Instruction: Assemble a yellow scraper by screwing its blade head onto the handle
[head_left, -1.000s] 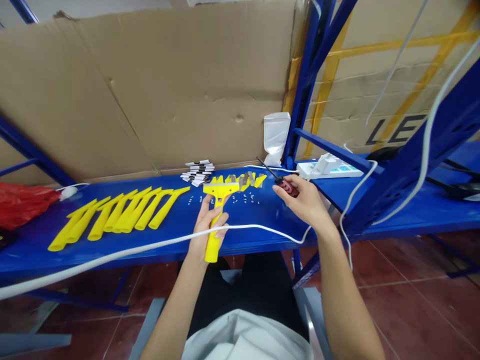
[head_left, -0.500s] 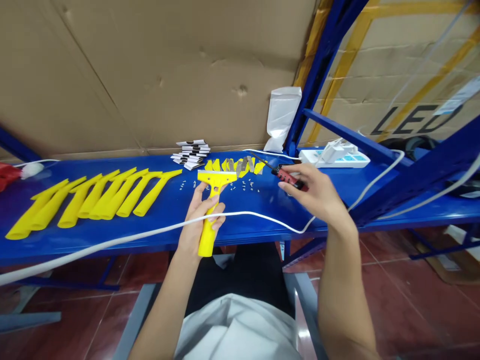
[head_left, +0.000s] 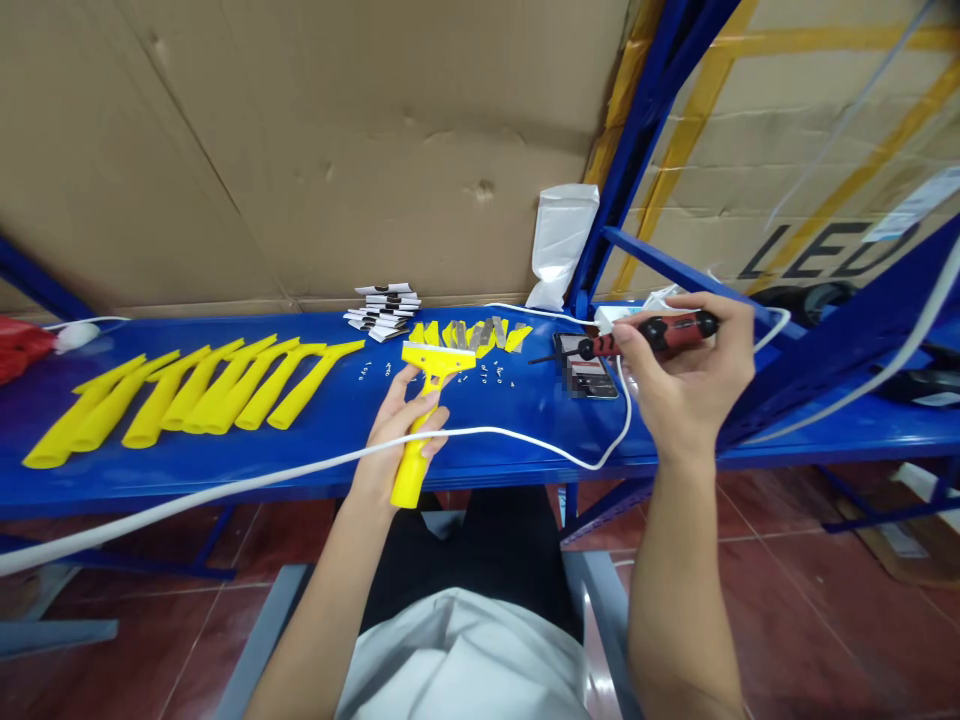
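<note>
A yellow scraper (head_left: pixel 421 415) sits upright in a worker's left hand (head_left: pixel 401 435), its handle wrapped by the fingers and its wide head lying over the front part of a blue metal shelf (head_left: pixel 225 455). The left hand grips the handle firmly at the shelf's near edge, with the handle's end sticking out below the palm. To the right and well apart from the scraper, the right hand (head_left: pixel 694 385) is closed around a red and black electric screwdriver (head_left: pixel 651 335), held nearly level above the shelf with its thin bit pointing left toward the scraper's head. A phone (head_left: pixel 586 377) lies flat on the shelf beneath the bit, between the two hands. A white cable (head_left: pixel 300 470) runs across the shelf, passing over the left hand's fingers and looping up toward the right hand. Small screws (head_left: pixel 491 375) are scattered just beyond the scraper's head, and behind them lies a short row of yellow and grey blade parts (head_left: pixel 472 333). A stack of small black and white packets (head_left: pixel 382 308) rests farther back. A row of bare yellow handles (head_left: pixel 187 395) lies to the left. A white power strip (head_left: pixel 611 315) sits behind the right hand, near a white plastic bag (head_left: pixel 561 240) against the cardboard (head_left: pixel 337 140).
</note>
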